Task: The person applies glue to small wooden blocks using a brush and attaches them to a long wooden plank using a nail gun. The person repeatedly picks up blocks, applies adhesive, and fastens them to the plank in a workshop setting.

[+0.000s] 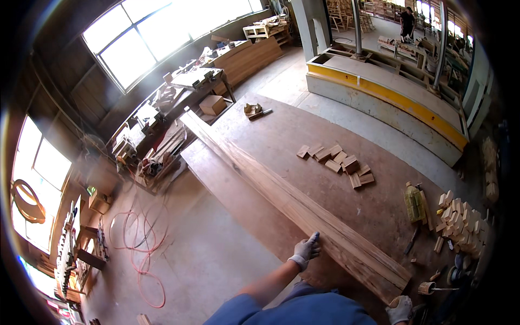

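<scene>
Hands, two, white-gloved: the right hand point(400, 310) at the lower right edge of the frame, partly curled beside the boards' near end, and the left hand point(307, 251) at lower centre, fingers half bent against their side edge, firmness of either hold not discernible. Long wooden boards point(298, 208), laid diagonally from lower right to upper left on a brown tabletop point(254, 146). Beyond: loose wooden blocks point(338, 160), right of centre; yellow-banded machine point(379, 89), upper right.

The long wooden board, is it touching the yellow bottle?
Apart. In the head view, a wide stretch of brown surface shows between the long wooden board and the yellow bottle.
</scene>
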`<state>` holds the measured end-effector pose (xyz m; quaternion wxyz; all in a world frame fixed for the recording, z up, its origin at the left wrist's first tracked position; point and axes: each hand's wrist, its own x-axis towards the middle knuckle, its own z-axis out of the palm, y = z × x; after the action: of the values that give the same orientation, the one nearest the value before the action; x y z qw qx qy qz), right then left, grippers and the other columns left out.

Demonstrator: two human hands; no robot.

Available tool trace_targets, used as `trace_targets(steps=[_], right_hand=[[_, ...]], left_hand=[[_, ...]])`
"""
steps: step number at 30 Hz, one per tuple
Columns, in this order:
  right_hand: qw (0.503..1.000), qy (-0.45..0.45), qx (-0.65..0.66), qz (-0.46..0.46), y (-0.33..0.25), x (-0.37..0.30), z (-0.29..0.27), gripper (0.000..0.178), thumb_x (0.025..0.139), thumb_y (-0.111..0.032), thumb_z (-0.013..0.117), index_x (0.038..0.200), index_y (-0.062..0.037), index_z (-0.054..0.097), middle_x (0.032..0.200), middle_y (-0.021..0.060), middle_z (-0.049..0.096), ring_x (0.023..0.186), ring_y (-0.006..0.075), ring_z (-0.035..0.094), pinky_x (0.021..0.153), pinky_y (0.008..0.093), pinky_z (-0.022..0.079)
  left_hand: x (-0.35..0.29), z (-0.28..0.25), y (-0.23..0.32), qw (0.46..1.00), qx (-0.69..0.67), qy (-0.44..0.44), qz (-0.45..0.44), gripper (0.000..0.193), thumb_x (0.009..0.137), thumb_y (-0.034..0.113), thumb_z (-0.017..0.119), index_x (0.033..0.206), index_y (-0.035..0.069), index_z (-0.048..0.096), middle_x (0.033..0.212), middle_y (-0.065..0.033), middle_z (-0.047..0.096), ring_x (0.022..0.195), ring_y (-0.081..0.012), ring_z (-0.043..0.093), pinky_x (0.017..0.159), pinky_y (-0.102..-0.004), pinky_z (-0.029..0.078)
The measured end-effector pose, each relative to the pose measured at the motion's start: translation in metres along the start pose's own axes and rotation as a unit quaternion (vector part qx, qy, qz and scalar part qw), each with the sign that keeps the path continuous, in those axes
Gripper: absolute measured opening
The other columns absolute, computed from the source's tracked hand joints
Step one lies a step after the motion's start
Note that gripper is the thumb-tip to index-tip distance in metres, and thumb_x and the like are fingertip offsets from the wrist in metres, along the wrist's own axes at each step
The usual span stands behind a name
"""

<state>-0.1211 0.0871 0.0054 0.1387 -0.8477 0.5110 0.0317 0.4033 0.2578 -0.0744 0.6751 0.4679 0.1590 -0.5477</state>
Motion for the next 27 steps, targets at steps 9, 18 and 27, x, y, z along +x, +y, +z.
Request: trace_targets(steps=[9, 18, 27], right_hand=[[0.999, 0.034, 0.012, 0.038, -0.025, -0.042, 0.014, 0.042, 0.060, -0.021, 0.094, 0.085, -0.0103, 0.063, 0.097, 0.0145, 0.064, 0.096, 0.0376, 0.062, 0.088, 0.0486, 0.052], [0.996, 0.072, -0.044, 0.040, 0.049, -0.031, -0.009, 0.037, 0.066, -0.023, 0.091, 0.086, -0.0091, 0.063, 0.096, 0.0151, 0.065, 0.093, 0.0378, 0.063, 0.087, 0.0488, 0.052], [0.978, 0.172, -0.115, -0.036, 0.104, -0.006, -0.010, 0.033, 0.072, -0.025, 0.088, 0.086, -0.0080, 0.064, 0.094, 0.0157, 0.067, 0.090, 0.0381, 0.063, 0.085, 0.0490, 0.053]], left_hand=[[-0.031, 0.027, 0.018, 0.993, -0.015, 0.116, -0.027, 0.042, 0.100, 0.041, 0.075, 0.131, 0.014, 0.067, 0.126, -0.0013, 0.073, 0.106, -0.0211, 0.072, 0.091, -0.0403, 0.060], [-0.004, 0.079, -0.028, 0.996, -0.040, 0.051, -0.053, 0.046, 0.097, 0.045, 0.078, 0.132, 0.018, 0.066, 0.134, -0.0008, 0.065, 0.110, -0.0185, 0.065, 0.087, -0.0370, 0.055], [0.051, 0.075, -0.018, 0.906, -0.192, -0.372, -0.067, 0.024, 0.111, 0.039, 0.055, 0.099, 0.018, 0.059, 0.090, 0.0040, 0.050, 0.082, -0.0127, 0.048, 0.077, -0.0316, 0.042]])
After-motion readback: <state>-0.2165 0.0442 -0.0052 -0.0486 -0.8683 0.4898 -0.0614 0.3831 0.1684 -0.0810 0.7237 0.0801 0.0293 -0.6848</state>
